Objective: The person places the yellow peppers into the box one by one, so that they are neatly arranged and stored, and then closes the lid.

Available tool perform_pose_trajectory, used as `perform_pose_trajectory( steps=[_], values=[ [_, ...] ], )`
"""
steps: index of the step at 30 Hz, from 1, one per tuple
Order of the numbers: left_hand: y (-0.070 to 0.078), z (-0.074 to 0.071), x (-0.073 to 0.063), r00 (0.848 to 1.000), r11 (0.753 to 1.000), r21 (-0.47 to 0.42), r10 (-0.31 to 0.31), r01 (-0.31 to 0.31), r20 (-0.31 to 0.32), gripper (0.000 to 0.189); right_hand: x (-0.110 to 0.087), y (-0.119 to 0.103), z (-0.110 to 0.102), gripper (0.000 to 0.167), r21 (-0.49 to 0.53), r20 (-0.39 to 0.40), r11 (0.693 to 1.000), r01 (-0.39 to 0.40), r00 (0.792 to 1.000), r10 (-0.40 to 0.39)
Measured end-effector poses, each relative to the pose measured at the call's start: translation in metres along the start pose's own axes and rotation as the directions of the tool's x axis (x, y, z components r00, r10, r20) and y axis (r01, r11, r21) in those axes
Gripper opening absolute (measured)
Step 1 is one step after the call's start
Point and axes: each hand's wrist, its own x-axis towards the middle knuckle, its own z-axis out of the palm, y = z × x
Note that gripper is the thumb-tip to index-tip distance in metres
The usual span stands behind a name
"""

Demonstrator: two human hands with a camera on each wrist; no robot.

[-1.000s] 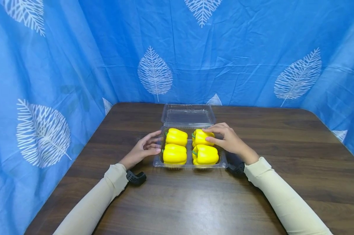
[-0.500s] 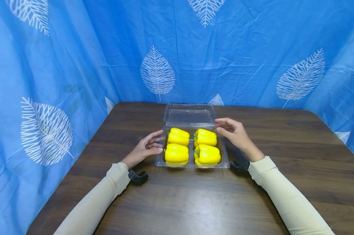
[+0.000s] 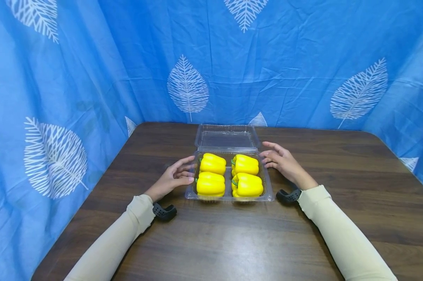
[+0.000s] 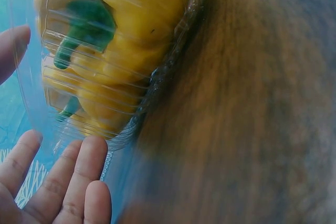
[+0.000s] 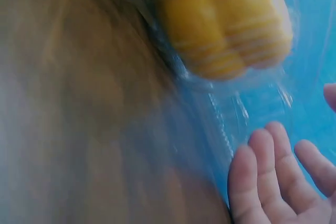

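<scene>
A clear plastic clamshell box (image 3: 230, 199) lies on the table with its lid (image 3: 227, 137) folded back. Several yellow bell peppers fill it, two on each side: the back left pepper (image 3: 213, 164), front left pepper (image 3: 210, 185), back right pepper (image 3: 245, 165) and front right pepper (image 3: 248, 186). Green stems (image 4: 92, 22) show through the box wall in the left wrist view. My left hand (image 3: 171, 177) is at the box's left side, fingers extended, fingertips right at the wall. Beside the back right corner, my right hand (image 3: 283, 163) holds nothing, its fingers loosely spread toward the box.
The dark wooden table (image 3: 225, 242) extends around the box on all sides. Behind it and along the left hangs a blue curtain (image 3: 288, 58) with white leaf prints. A black wrist strap (image 3: 164, 212) is worn on each arm.
My right hand has let go of the back right pepper, pulled away to the right and lowered beside the box. My left hand has stayed at the left wall.
</scene>
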Motion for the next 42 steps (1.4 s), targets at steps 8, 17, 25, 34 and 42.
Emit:
perform_pose_trajectory(
  steps=[8, 17, 25, 34, 42],
  values=[
    [0.0, 0.0, 0.0, 1.0, 1.0, 0.006, -0.002, 0.002, -0.003, 0.08, 0.004, 0.002, -0.017, 0.068, 0.147, 0.154, 0.987, -0.065, 0.987, 0.042],
    [0.001, -0.001, 0.0, 1.0, 1.0, 0.002, -0.001, 0.001, -0.002, 0.079, 0.011, 0.005, -0.028, 0.078, 0.111, 0.323, 0.99, -0.091, 0.945, 0.05],
    [0.0, 0.0, -0.001, 1.0, 1.0, 0.005, -0.001, 0.001, 0.001, 0.079, 0.015, 0.008, -0.032, 0.092, 0.049, 0.37, 0.988, -0.148, 0.921, 0.12],
    [0.001, 0.0, -0.001, 1.0, 1.0, 0.002, -0.003, 0.003, 0.0, 0.079, 0.012, 0.003, -0.026, 0.103, 0.071, 0.378, 0.987, -0.147, 0.919, 0.11],
    [0.001, 0.0, -0.001, 1.0, 1.0, 0.007, -0.01, 0.01, -0.01, 0.079, 0.012, 0.005, -0.025, 0.107, 0.092, 0.367, 0.989, -0.118, 0.927, 0.076]
  ],
)
